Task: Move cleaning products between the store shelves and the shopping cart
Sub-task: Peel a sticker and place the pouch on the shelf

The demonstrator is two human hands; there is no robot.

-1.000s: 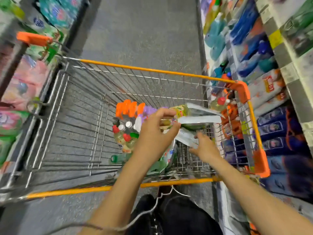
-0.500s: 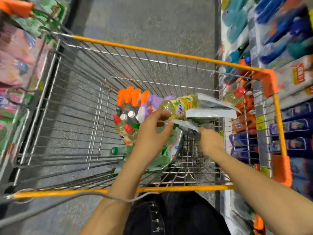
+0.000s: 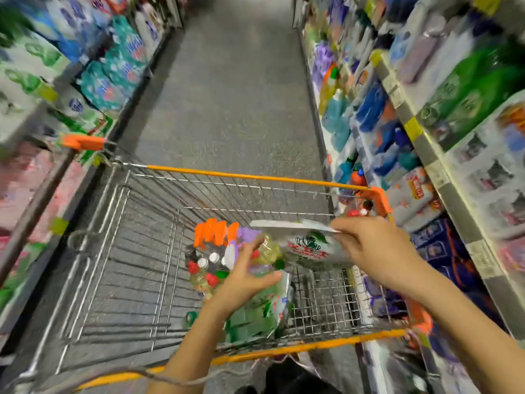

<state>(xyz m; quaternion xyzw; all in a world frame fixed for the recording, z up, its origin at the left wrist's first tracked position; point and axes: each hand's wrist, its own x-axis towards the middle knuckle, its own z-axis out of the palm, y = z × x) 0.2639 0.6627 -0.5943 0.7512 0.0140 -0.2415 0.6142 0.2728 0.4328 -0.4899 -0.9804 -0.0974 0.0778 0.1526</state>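
A wire shopping cart [image 3: 255, 176] with orange rims stands in front of me in the aisle. Inside it lie bottles with red and white caps [image 3: 204, 265], orange-topped bottles [image 3: 211, 231] and a green refill pouch [image 3: 255, 317]. My right hand [image 3: 377, 251] grips the top edge of a clear pack with green and red print [image 3: 309, 247], lifted above the cart's right side. My left hand [image 3: 244, 277] is cupped under the pack's yellowish bottle end [image 3: 267, 248], fingers curled on it.
Shelves of cleaning products [image 3: 397, 132] run along the right, close to the cart's right rim. Bagged goods fill the left shelves [image 3: 93, 81]. A grey aisle floor [image 3: 227, 95] stretches ahead. The view is motion-blurred.
My right hand has risen from low in the cart to the pack's top edge and lifted it. The camera has tilted up, showing more aisle. My left hand stays under the pack.
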